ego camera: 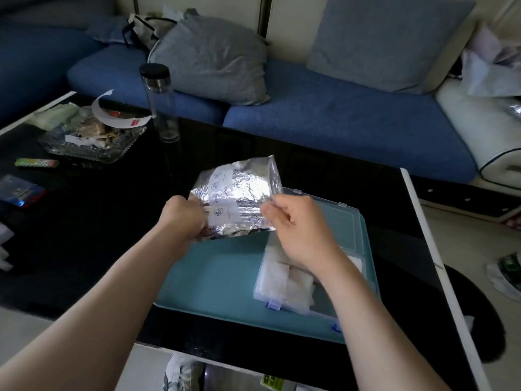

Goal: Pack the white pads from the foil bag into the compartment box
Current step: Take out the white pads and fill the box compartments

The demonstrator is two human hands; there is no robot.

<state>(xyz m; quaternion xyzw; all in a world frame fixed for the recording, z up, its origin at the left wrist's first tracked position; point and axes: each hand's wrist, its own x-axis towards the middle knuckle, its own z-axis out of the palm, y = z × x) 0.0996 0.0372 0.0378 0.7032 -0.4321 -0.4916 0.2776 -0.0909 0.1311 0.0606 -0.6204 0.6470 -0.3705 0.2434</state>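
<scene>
Foil bag (242, 198) gripped at both ends above the tray

My left hand (184, 218), at centre frame, has its fingers curled tight round the bag's left edge, clamped on the crinkled foil beside its white label. My right hand (296, 230) pinches the bag's right edge between thumb and forefinger; the other fingers are bent loosely under and touch nothing I can make out. The bag hangs between them, clear of the table, tilted with its far end higher.

Below my right wrist, right of centre, the clear compartment box (258, 292) lies open on a teal tray (214, 277), white pads (284, 280) already lying in its near compartments. The tray sits on a black table (84, 221). A clear bottle (160, 103) stands at upper left.
</scene>
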